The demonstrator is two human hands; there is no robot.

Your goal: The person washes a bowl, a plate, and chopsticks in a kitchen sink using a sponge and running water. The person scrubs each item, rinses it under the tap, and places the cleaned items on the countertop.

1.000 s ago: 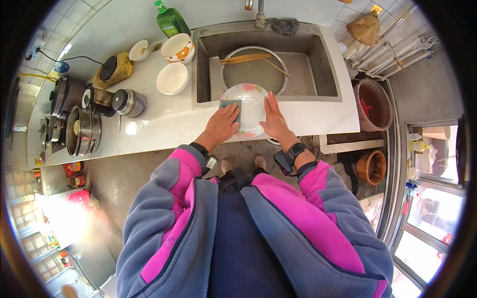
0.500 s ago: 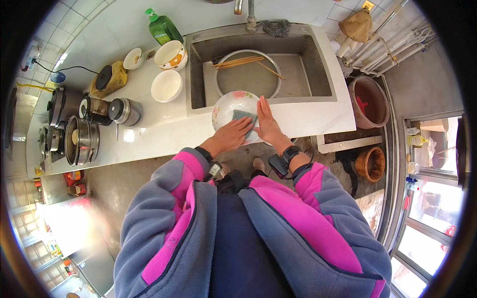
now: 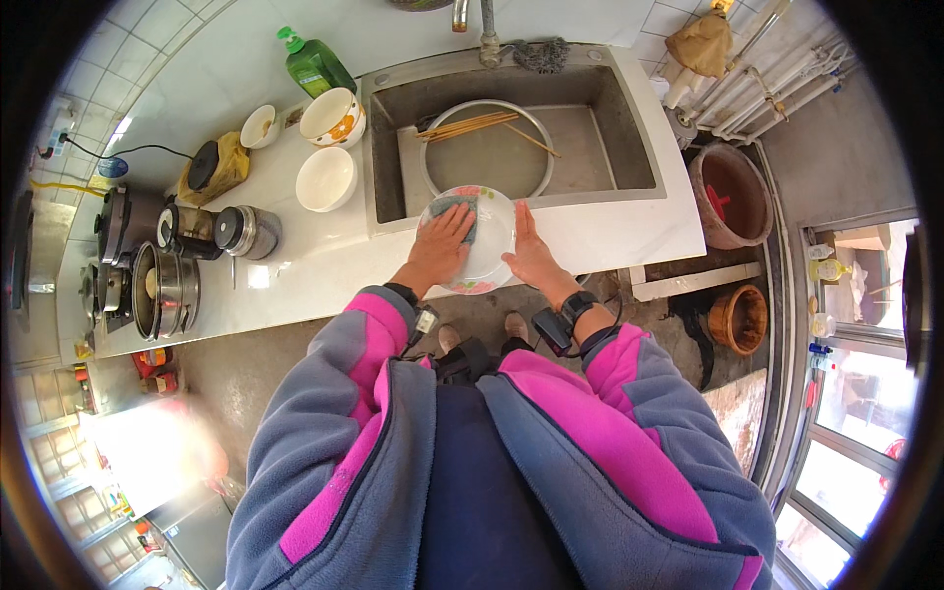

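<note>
A white plate [image 3: 492, 251] with a pink and green floral rim rests at the counter's front edge, just before the sink. My left hand [image 3: 439, 251] lies over its left side, fingers extended, pressing a grey-green scrubbing cloth [image 3: 466, 208] against the surface. At the right rim, my right hand [image 3: 536, 258] steadies the plate, thumb toward the plate and fingers pointing to the sink. Behind the plate, a round metal basin [image 3: 546, 182] sits in the sink [image 3: 610, 118], with several wooden chopsticks [image 3: 470, 127] lying across it.
Left of the sink stand a white bowl [image 3: 326, 180], a patterned bowl [image 3: 333, 117], a smaller bowl [image 3: 259, 127] and a green pump bottle [image 3: 315, 65]. Farther left are a lidded jar [image 3: 248, 232] and steel pots [image 3: 165, 287]. A faucet [image 3: 489, 44] rises behind the sink.
My left hand and the cloth have moved left and slightly away across the plate, from its middle to its left side. The plate appears turned, with flowers now showing near its front rim.
</note>
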